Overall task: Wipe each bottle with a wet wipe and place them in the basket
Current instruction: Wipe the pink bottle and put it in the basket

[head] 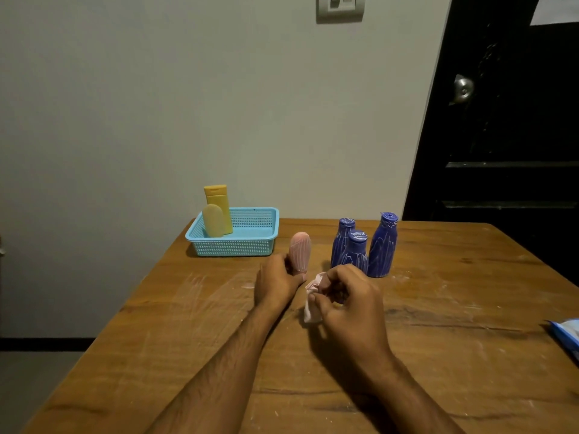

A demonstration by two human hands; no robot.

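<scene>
A pink bottle (300, 250) streaked with white stands on the wooden table (188, 324), and my left hand (277, 281) grips its lower part. Just to the right, my right hand (347, 300) holds a crumpled pale wet wipe (314, 300) above the table. Three blue bottles (363, 245) with white streaks stand in a cluster behind my right hand. The light blue basket (250, 245) sits at the back left of the table. It holds a tall yellow bottle (218, 203) and a smaller pale yellow one (213, 220), both upright.
A blue pack of wipes (565, 335) lies at the table's right edge. White smears mark the tabletop around my hands. A grey wall stands right behind the table, and a black door (501, 120) with a metal knob is at the right.
</scene>
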